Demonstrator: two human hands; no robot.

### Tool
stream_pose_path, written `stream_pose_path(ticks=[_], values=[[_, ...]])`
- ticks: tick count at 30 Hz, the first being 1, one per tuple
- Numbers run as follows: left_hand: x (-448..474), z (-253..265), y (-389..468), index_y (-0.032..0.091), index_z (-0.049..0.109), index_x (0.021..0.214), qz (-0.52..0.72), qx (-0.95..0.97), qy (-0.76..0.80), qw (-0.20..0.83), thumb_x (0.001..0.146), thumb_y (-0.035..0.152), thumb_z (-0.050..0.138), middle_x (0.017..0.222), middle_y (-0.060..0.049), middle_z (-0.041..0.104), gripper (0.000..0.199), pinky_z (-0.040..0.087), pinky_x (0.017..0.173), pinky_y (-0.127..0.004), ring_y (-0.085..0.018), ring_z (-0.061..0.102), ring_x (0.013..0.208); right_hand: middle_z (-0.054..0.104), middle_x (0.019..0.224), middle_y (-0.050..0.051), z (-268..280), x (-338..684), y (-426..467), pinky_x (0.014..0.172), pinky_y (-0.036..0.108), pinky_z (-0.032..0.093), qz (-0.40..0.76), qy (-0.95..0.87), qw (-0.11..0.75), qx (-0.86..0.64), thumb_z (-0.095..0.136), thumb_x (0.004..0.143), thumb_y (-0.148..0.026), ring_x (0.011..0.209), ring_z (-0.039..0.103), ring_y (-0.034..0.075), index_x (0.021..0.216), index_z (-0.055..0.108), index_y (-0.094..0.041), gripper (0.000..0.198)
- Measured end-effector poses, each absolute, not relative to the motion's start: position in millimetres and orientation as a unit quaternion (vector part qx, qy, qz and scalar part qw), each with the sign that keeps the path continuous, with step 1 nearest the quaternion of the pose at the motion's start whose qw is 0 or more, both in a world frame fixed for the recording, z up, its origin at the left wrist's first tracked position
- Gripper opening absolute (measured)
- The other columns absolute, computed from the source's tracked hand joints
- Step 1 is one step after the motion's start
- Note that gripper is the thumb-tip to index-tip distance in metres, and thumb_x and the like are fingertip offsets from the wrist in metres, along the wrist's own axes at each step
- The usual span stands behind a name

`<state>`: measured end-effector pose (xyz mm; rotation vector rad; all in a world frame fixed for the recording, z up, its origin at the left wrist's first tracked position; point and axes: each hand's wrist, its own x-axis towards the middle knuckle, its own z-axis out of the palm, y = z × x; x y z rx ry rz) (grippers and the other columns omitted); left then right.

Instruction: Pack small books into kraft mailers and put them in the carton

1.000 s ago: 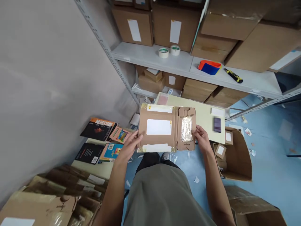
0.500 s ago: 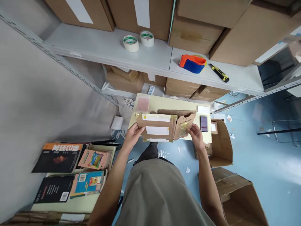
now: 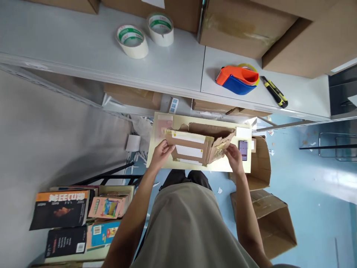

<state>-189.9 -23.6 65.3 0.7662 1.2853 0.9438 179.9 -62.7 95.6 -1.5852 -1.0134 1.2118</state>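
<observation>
Between my hands is a worn brown cardboard box (image 3: 189, 140) with white label strips, yellowish tape and a torn upper edge. Its top gapes, and what is inside does not show. My left hand (image 3: 161, 153) pinches the box's left edge, thumb on the front face. At the other end my right hand (image 3: 233, 156) grips the taped, crumpled side. The box is held over a pale yellow tabletop (image 3: 178, 118). Just right of my right hand lies a phone (image 3: 243, 149) beside a white slip (image 3: 243, 132). A pinkish card (image 3: 164, 123) lies at the table's left end.
On the grey shelf (image 3: 184, 70) ahead sit two tape rolls (image 3: 133, 41), an orange-blue tape dispenser (image 3: 238, 79), a utility knife (image 3: 275, 91) and large cartons (image 3: 237, 31). Books (image 3: 60, 208) are stacked at lower left. Open cartons (image 3: 273, 223) stand on the floor at right.
The view has shifted closer to the shelf. The box's top has opened wider and its right side is angled more away from the front face. Both hands keep their hold.
</observation>
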Motion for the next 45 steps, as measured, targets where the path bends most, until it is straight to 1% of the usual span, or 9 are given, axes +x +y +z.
stream_pose_path(ticks=[10,16,18,22,25,29,34,40,45], values=[[-140,65,-4,0.022,0.073,0.117,0.393,0.345,0.571,0.633,0.078,0.053,0.091,0.132,-0.013,0.079,0.054,0.053,0.119,-0.046,-0.034,0.069,0.135,0.080,0.118,0.011,68,225,-42,0.106,0.046,0.058,0.498,-0.402,0.414,-0.647,0.083,0.089,-0.053,0.112,0.074,0.027,0.116,0.071,-0.025,0.042],[-85,58,-10,0.019,0.071,0.122,0.419,0.346,0.578,0.609,0.076,0.045,0.089,0.139,-0.014,0.076,0.056,0.052,0.119,-0.046,-0.033,0.068,0.136,0.081,0.102,0.009,47,260,-19,0.094,0.045,0.061,0.496,-0.445,0.389,-0.636,0.080,0.089,-0.056,0.098,0.074,0.028,0.102,0.070,-0.023,0.036],[-71,49,-14,0.020,0.070,0.131,0.421,0.350,0.592,0.591,0.076,0.043,0.087,0.143,-0.015,0.074,0.063,0.053,0.119,-0.046,-0.034,0.067,0.138,0.082,0.107,0.011,39,265,-13,0.095,0.046,0.062,0.509,-0.463,0.383,-0.616,0.076,0.092,-0.060,0.102,0.075,0.029,0.106,0.072,-0.023,0.040],[-51,30,-24,0.021,0.069,0.143,0.410,0.348,0.627,0.564,0.081,0.048,0.082,0.139,-0.015,0.076,0.068,0.051,0.121,-0.050,-0.033,0.067,0.139,0.074,0.142,0.017,18,268,-14,0.114,0.051,0.057,0.512,-0.472,0.369,-0.616,0.063,0.098,-0.076,0.132,0.069,0.034,0.131,0.074,-0.023,0.063],[-46,23,-29,0.020,0.070,0.143,0.413,0.326,0.658,0.539,0.088,0.059,0.076,0.133,-0.015,0.078,0.068,0.054,0.117,-0.051,-0.032,0.070,0.132,0.065,0.158,0.018,6,267,-28,0.124,0.056,0.048,0.527,-0.437,0.344,-0.643,0.054,0.098,-0.085,0.148,0.059,0.037,0.150,0.067,-0.021,0.083],[-48,24,-17,0.026,0.068,0.146,0.428,0.305,0.679,0.513,0.093,0.074,0.068,0.147,-0.014,0.072,0.071,0.059,0.111,-0.048,-0.033,0.068,0.137,0.053,0.171,0.014,6,267,-50,0.129,0.058,0.044,0.582,-0.362,0.359,-0.634,0.051,0.099,-0.087,0.157,0.052,0.035,0.166,0.053,-0.025,0.091],[-53,31,8,0.029,0.068,0.149,0.375,0.320,0.655,0.572,0.095,0.079,0.062,0.153,-0.011,0.070,0.073,0.058,0.114,-0.046,-0.031,0.064,0.144,0.048,0.175,0.007,18,260,-56,0.136,0.055,0.034,0.585,-0.356,0.375,-0.625,0.058,0.097,-0.086,0.165,0.041,0.033,0.166,0.055,-0.029,0.090],[-56,56,3,0.024,0.068,0.152,0.335,0.420,0.611,0.581,0.096,0.074,0.067,0.162,-0.012,0.063,0.075,0.040,0.132,-0.046,-0.031,0.052,0.157,0.054,0.170,0.007,33,238,-49,0.138,0.053,0.033,0.537,-0.356,0.419,-0.640,0.063,0.096,-0.084,0.165,0.042,0.033,0.163,0.060,-0.026,0.089],[-72,61,-11,0.026,0.064,0.153,0.299,0.408,0.612,0.608,0.098,0.079,0.061,0.163,-0.015,0.061,0.076,0.055,0.117,-0.049,-0.035,0.058,0.151,0.059,0.167,0.009,44,222,-54,0.136,0.053,0.036,0.520,-0.335,0.435,-0.654,0.070,0.094,-0.080,0.161,0.048,0.034,0.159,0.063,-0.025,0.086]])
